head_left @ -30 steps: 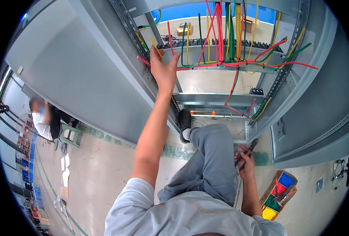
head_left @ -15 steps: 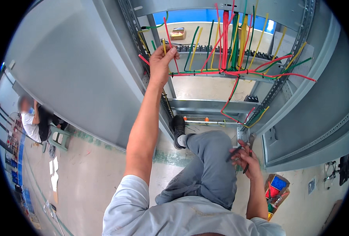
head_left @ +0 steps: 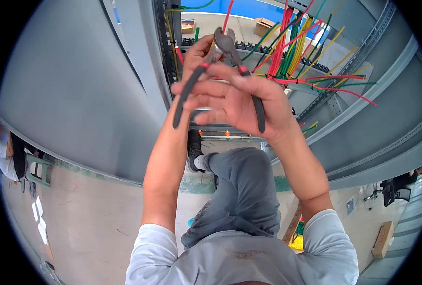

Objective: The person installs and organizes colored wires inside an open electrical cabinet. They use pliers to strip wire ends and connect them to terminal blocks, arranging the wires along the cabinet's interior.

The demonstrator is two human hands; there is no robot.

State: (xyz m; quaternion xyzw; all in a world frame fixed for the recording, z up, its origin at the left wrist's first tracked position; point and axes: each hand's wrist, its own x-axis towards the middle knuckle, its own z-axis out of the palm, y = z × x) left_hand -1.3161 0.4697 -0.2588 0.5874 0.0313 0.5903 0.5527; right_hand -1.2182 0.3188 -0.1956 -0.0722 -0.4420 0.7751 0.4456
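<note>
My right hand [head_left: 249, 97] holds a cable cutter [head_left: 224, 42] with dark handles, red bands and curved grey jaws. The handles are spread, one by the thumb side and the other across my fingers, which are slightly blurred. A red wire [head_left: 228, 16] rises at the cutter's jaws; whether it lies between the blades I cannot tell. Just behind the jaws is my left hand [head_left: 196, 54], fingers closed around the lower part of that wire and partly hidden by the cutter. To the right, bundled red, green and yellow wires [head_left: 287, 47] fan out inside the grey cabinet frame.
A grey cabinet panel [head_left: 73, 85] stands left, another [head_left: 387, 137] right. Black terminal blocks [head_left: 253, 47] line a rail behind the wires. A box with coloured parts [head_left: 296, 242] sits on the floor by my right arm. Someone sits near a green stool [head_left: 38, 168] at far left.
My right hand has risen from beside my knee, bringing the cutter up to my left hand and the red wire. The view has shifted, and the cutter's handles are now spread.
</note>
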